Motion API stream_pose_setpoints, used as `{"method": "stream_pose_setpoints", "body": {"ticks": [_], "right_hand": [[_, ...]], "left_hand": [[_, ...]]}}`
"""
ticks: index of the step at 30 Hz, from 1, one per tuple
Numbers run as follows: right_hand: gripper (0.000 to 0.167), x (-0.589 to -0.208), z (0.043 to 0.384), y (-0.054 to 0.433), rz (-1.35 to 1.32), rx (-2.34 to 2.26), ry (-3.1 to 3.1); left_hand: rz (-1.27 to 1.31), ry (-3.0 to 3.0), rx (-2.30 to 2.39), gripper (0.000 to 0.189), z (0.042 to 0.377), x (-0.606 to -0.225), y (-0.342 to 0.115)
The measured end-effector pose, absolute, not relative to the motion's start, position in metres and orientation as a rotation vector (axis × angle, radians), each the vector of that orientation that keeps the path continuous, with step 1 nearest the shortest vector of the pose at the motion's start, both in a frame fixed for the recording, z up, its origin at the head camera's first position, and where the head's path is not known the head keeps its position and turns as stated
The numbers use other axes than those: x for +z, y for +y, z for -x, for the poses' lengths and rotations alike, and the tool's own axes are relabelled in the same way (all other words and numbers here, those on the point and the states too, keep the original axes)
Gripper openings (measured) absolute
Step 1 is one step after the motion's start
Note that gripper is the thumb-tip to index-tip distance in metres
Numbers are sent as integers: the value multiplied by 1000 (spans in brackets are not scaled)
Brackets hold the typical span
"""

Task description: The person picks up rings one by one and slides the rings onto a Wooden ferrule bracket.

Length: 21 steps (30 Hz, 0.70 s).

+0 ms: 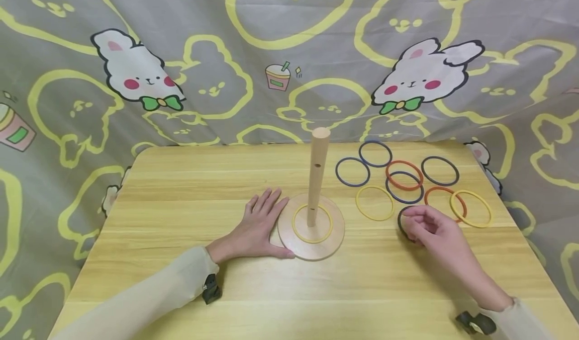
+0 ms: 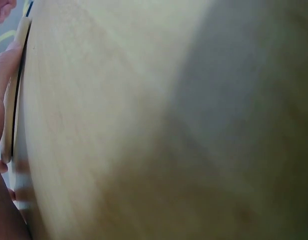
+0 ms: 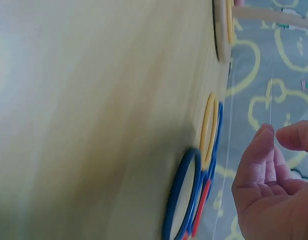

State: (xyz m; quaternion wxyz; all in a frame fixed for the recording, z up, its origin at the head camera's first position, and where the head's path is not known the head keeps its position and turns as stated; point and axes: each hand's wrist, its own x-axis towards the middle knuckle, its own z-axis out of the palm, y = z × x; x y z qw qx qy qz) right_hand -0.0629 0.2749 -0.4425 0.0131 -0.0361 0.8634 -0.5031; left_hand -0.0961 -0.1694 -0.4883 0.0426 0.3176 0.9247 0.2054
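Ring [image 3: 172, 200] lying flat: a light, stiff hoop to pinch by its band

It rests on the right part of the table [image 1: 181, 219], dark blue in the right wrist view, just beneath the right hand [image 1: 436, 234], whose thumb and fingertips stand bent close together, a narrow gap between them and nothing held. The hoop should weigh very little and keep its round shape, since the band looks like thin, smooth plastic; expect slight flex and little risk of breakage. Being slim and low, it may skid under a fingertip rather than rise. The surest hold is probably thumb and forefinger across the band, on the left arc that shows clear of the fingers in the head view. A sideways drag could nudge the nearby yellow ring [image 1: 375, 220] or, farther off, the red ring [image 1: 402, 162] overlapping a blue ring [image 1: 407, 202].

The left hand [image 1: 260, 227] lies spread at the wooden base [image 1: 312, 252], thumb at its near edge. That disc seems the heavier piece, and its tall peg [image 1: 317, 179] could tip if knocked. The left wrist view is mostly blurred table, so how firmly the hand presses I cannot tell.
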Motion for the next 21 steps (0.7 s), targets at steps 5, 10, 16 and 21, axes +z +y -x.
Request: {"method": "stream_pose_setpoints", "body": {"ticks": [5,10,16,21], "right_hand": [[22,-446,57,303,5,-1555,2729],[27,-451,54,325,-76,-1468,2764],[34,-458,52,341,-196,-1387,2739],[40,-463,55,348,-214,-1294,2731]], "left_hand": [[-964,2825,626,134,96,-488,-169],[-958,2819,630,134,95,-488,-169],[-957,2817,630,134,95,-487,-169],[-952,2817,635,134,95,-487,-169]]}}
